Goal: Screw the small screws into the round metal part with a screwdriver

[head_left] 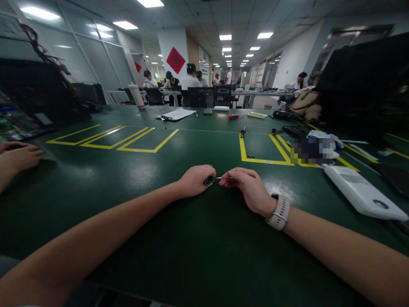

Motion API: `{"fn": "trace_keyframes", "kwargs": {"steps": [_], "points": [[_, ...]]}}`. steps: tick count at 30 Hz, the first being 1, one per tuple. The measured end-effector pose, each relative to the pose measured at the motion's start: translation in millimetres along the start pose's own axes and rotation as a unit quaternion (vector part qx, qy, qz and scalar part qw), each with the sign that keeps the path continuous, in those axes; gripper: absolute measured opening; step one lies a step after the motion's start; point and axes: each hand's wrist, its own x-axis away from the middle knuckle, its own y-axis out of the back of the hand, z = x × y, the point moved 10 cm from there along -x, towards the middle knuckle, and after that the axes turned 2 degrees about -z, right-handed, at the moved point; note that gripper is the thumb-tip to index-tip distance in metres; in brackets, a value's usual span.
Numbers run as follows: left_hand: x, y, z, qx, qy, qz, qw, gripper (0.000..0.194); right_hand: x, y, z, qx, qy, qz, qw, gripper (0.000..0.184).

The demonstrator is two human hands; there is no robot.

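My left hand (194, 181) is a fist wrapped round a short dark tool handle (209, 180), whose round end faces the camera. A thin metal shaft (220, 178) sticks out of it to the right. My right hand (247, 187), with a white watch (279, 212) on the wrist, pinches the shaft's tip between thumb and fingers. Both hands rest on the dark green table (191, 238), near its middle. What sits at the pinched tip is too small to make out.
Yellow tape boxes (111, 138) mark the table. A white flat device (361, 192) lies at the right, a small screwdriver (243, 130) and two tiny screws (251, 156) lie in a taped box ahead. Another person's hand (19, 155) rests at the left. People sit at far tables.
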Motion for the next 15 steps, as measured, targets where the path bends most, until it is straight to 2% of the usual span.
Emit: {"fn": "trace_keyframes", "kwargs": {"steps": [2,4,15], "points": [[-0.1,-1.4,-0.1,0.001,-0.006,0.002,1.000,0.010,-2.3,-0.3,-8.2,-0.036,-0.038,0.006,0.999,0.019],[-0.3,-2.7,-0.2,-0.001,-0.008,0.005,1.000,0.010,-2.4,-1.3,-9.4,-0.045,-0.046,0.010,0.998,0.019],[-0.6,-1.0,1.6,-0.035,0.019,0.012,0.999,0.009,0.7,3.4,2.2,0.008,0.031,-0.017,0.999,0.019]]}}
